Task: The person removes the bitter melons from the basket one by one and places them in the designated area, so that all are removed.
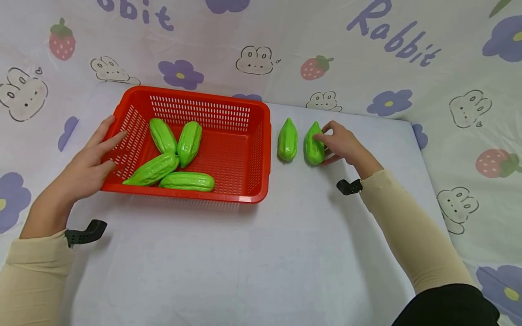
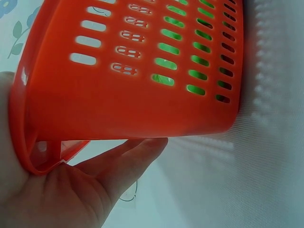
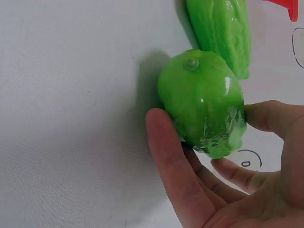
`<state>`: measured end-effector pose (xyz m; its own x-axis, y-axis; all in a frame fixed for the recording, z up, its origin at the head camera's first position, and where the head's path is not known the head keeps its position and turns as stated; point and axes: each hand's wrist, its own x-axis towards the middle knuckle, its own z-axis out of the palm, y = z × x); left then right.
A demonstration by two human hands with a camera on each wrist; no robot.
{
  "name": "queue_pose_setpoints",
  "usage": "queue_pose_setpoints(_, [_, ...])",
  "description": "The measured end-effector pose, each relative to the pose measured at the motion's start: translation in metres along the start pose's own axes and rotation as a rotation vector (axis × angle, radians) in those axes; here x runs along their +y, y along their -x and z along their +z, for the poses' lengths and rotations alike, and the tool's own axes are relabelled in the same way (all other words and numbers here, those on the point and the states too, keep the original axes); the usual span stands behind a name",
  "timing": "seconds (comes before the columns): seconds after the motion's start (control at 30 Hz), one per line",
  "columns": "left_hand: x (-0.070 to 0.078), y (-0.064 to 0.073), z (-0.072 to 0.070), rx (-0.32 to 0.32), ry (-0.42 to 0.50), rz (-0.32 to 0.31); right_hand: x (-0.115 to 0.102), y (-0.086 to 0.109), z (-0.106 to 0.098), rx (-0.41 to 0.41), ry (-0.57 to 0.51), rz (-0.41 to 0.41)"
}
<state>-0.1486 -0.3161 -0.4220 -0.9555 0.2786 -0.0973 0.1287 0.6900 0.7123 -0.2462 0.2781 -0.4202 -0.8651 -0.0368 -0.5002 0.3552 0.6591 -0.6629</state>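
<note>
A red plastic basket (image 1: 228, 149) holds several green bitter melons (image 1: 190, 144), lying at its left and front. My left hand (image 1: 91, 163) grips the left rim of the basket, some fingers reaching over the rim; the left wrist view shows fingers (image 2: 130, 164) along the outside wall. On the table right of the basket lie two more bitter melons, side by side with pointed tips toward the back. My right hand (image 1: 340, 144) holds the rightmost bitter melon (image 3: 202, 99), thumb and fingers on opposite sides of it. The other bitter melon (image 1: 287, 140) lies between it and the basket.
A white cloth covers the table (image 1: 244, 271). Behind and at the sides hangs a patterned sheet (image 1: 281, 27) with rabbits, strawberries and purple flowers. Each wrist wears a black camera mount (image 1: 86, 232).
</note>
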Motion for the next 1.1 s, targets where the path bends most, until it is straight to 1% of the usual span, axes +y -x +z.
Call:
queue_pose_setpoints(0.17, [0.0004, 0.0004, 0.0000, 0.000, 0.002, -0.003, 0.0001, 0.0001, -0.0001, -0.007, -0.001, -0.004])
queue_pose_setpoints(0.47, [0.0014, -0.0007, -0.0002, 0.003, 0.005, 0.005, 0.0007, -0.0012, 0.0006, -0.018, 0.003, 0.017])
queue_pose_setpoints(0.83, [0.0015, -0.0017, -0.0006, -0.003, 0.013, -0.001, 0.0000, 0.0015, 0.0009, -0.036, -0.004, 0.014])
queue_pose_setpoints(1.1, [0.0017, -0.0013, 0.0002, 0.003, 0.013, -0.003, -0.0009, 0.0023, -0.0001, -0.039, 0.002, 0.013])
